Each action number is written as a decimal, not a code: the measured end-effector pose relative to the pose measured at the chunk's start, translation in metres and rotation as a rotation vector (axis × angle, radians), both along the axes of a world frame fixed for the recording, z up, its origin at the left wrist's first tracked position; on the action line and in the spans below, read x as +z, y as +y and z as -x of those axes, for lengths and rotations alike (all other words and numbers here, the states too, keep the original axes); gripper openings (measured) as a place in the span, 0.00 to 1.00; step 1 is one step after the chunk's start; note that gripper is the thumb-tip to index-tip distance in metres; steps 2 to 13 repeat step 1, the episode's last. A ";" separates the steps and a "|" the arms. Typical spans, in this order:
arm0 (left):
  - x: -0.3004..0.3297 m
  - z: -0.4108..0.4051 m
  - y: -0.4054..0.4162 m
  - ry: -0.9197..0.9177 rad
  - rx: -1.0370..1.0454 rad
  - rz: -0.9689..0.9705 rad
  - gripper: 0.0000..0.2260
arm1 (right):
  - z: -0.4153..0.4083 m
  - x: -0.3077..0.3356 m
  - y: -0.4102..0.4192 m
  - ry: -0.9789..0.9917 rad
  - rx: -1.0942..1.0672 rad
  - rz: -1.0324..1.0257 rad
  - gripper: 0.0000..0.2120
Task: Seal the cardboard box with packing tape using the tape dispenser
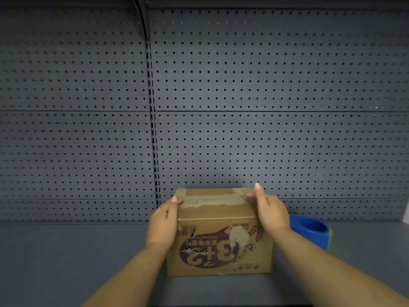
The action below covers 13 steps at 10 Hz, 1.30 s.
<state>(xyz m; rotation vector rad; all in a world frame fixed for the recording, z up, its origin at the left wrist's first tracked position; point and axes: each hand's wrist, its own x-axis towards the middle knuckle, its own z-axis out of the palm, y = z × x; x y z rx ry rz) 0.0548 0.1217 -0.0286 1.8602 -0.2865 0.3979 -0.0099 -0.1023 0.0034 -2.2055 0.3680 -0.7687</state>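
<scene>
A brown cardboard box (219, 220) with purple upside-down print stands on the grey shelf, low in the middle of the head view. Worn strips of old tape run across its closed top. My left hand (163, 220) presses against the box's left side, thumb on the top edge. My right hand (269, 212) clasps the right side, fingers reaching over the top right corner. The blue tape dispenser (312, 229) lies on the shelf just right of the box, partly hidden behind my right wrist.
The grey shelf surface (66, 258) stretches left and right of the box. A dark pegboard back wall (265, 107) rises right behind it, with a slotted upright post (152, 107) left of centre.
</scene>
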 end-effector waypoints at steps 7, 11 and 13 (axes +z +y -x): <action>0.009 0.005 0.011 0.190 -0.195 0.211 0.29 | 0.016 0.025 -0.010 -0.046 0.177 -0.480 0.29; 0.009 0.005 0.011 0.190 -0.195 0.211 0.29 | 0.016 0.025 -0.010 -0.046 0.177 -0.480 0.29; 0.009 0.005 0.011 0.190 -0.195 0.211 0.29 | 0.016 0.025 -0.010 -0.046 0.177 -0.480 0.29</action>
